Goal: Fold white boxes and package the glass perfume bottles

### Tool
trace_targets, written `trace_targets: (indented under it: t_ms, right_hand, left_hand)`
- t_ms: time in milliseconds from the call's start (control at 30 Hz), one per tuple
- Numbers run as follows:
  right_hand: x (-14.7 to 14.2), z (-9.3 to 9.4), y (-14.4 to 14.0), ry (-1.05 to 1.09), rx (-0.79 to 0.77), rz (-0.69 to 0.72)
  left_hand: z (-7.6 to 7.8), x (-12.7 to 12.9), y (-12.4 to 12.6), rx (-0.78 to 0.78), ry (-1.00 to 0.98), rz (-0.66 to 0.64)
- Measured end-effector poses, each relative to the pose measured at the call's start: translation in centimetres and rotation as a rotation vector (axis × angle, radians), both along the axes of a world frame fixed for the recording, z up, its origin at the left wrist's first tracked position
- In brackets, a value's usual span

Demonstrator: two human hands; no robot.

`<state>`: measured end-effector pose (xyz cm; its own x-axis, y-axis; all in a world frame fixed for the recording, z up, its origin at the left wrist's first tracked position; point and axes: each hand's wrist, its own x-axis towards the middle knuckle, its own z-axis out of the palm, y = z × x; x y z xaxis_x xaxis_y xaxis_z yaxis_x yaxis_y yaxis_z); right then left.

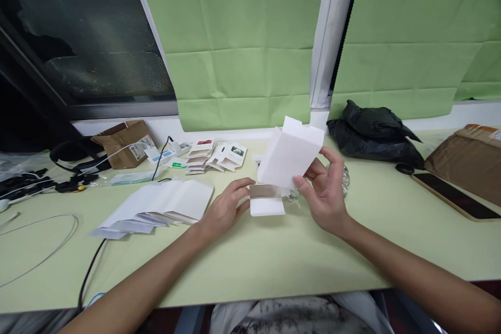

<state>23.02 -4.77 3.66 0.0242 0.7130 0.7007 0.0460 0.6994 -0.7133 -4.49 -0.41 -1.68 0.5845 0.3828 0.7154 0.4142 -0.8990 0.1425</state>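
- My right hand [326, 195] is pinching the white carton [287, 159], holding it tilted above the table [274, 255].
- My left hand [225, 209] is pinching its bottom flap [267, 199].

Pale green table [274, 261], flat white cartons [156, 206], black bag [371, 133], phone [456, 195]

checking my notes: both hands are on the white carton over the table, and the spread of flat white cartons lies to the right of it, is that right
Not quite. The head view shows both the left hand and right hand on the white carton over the table, but the spread of flat white cartons lies to its left, not its right.
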Motion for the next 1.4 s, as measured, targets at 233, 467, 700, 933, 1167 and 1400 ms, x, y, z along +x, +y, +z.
trace_targets:
  t_ms: [233,467,700,933,1167,1400]
  right_hand:
    - [-0.1,-0.6,0.5,-0.004,-0.016,0.007]
    - [0.2,-2.2,0.4,-0.092,-0.020,0.037]
    - [0.5,-2.6,0.4,-0.190,-0.027,0.068]
    - [0.5,-2.5,0.5,-0.253,-0.023,0.048]
    - [0.8,-2.6,0.6,-0.345,-0.039,0.026]
    - [0.8,-1.6,0.6,-0.421,-0.065,0.052]
  left_hand:
    - [0.0,-0.2,0.0,0.057,0.023,0.012]
    - [-0.3,-0.2,0.0,0.070,0.045,0.009]
    - [-0.1,0.1,0.1,0.037,0.015,0.030]
    - [0.0,0.5,-0.2,0.036,-0.008,-0.005]
    - [0.2,0.8,-0.5,-0.056,-0.060,-0.022]
    - [0.0,1.1,-0.2,-0.202,-0.218,-0.095]
